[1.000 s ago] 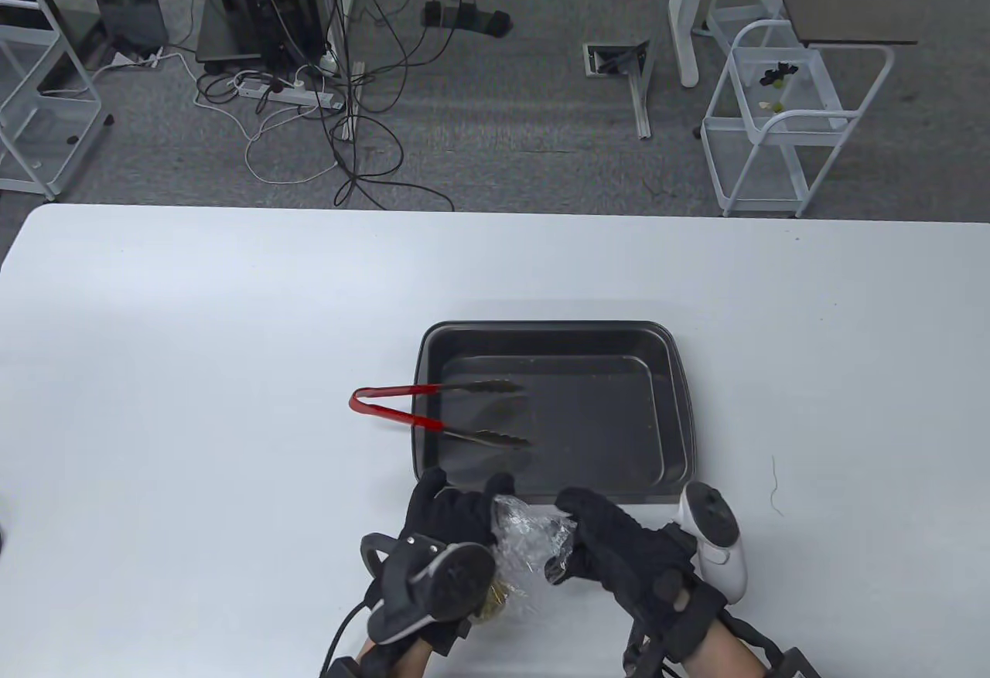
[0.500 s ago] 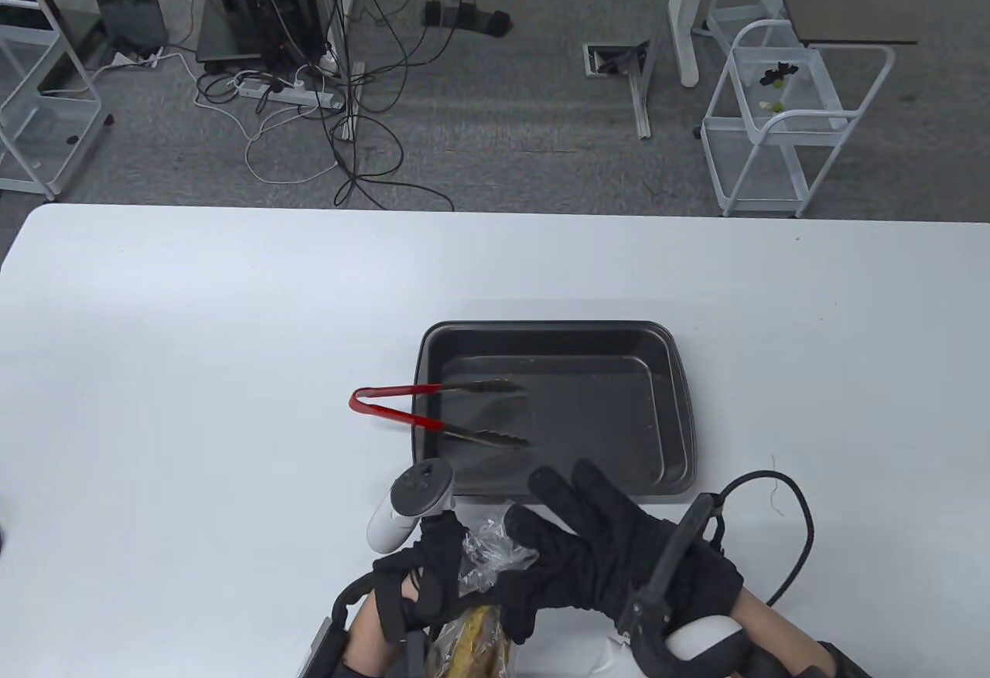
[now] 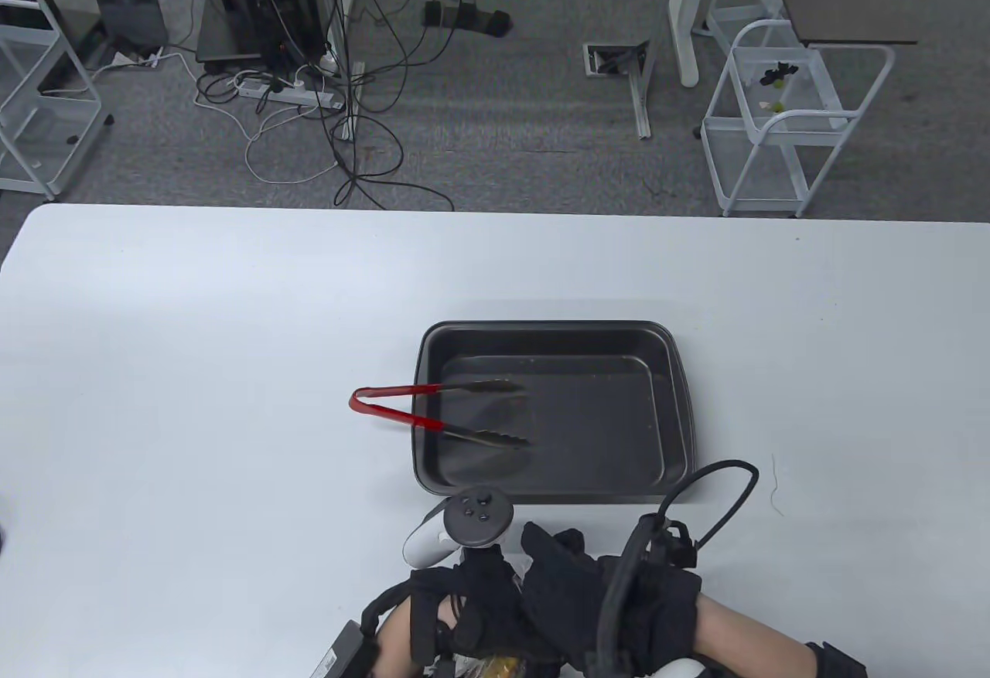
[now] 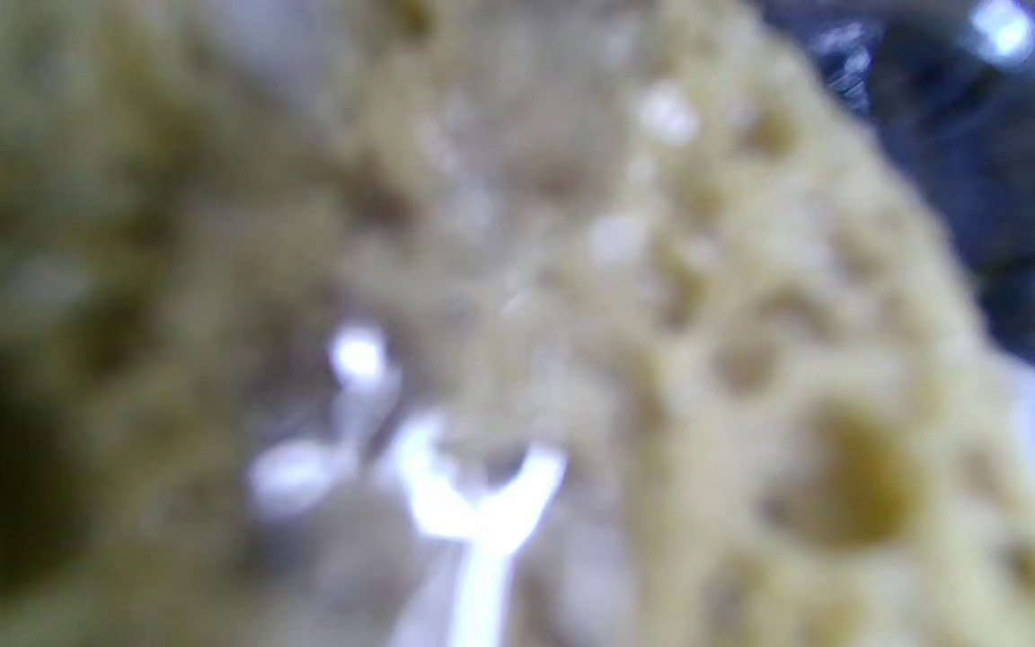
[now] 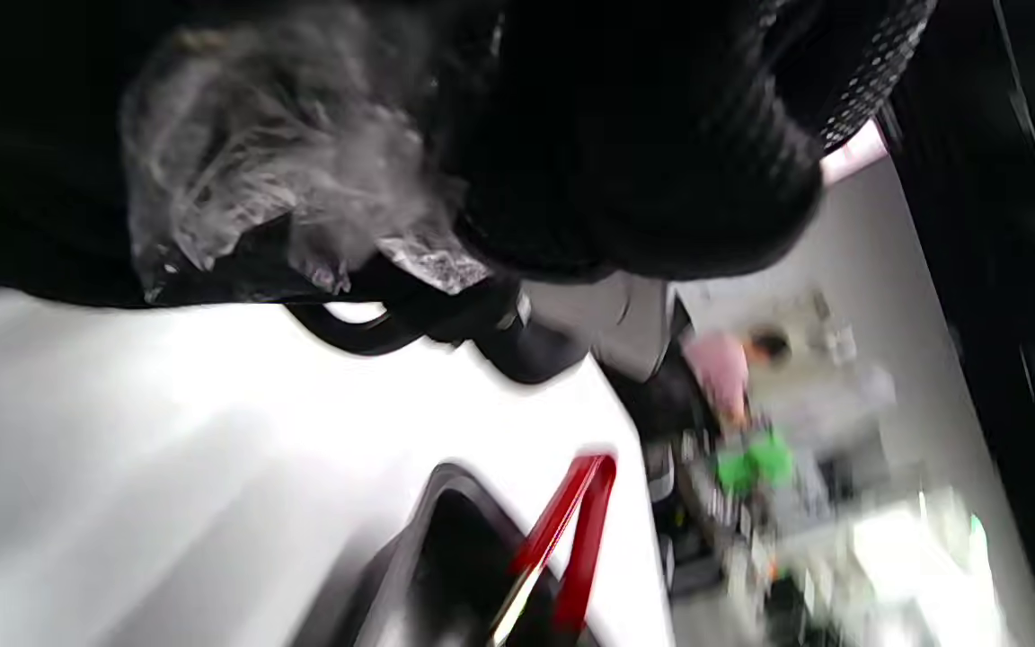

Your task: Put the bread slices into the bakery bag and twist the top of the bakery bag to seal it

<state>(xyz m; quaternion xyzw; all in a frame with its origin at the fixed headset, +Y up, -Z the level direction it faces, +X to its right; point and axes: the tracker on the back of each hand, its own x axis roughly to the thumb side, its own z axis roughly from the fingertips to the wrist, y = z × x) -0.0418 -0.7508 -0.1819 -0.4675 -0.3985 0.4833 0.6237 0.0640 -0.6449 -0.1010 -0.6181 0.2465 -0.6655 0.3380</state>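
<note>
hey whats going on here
A person in sensor gloves is closing up a clear bakery bag of bread at the table's near edge. The left hand and right hand are bunched together over the gathered top. The baking tray holds only the red tongs.

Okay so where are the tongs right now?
In the table view, the red-handled tongs lie across the left rim of the dark baking tray, tips inside the tray, beyond both hands.

Table view high overhead, left wrist view blurred against bread [image 4: 751,377], right wrist view tilted, sharing tongs [image 3: 433,415].
</note>
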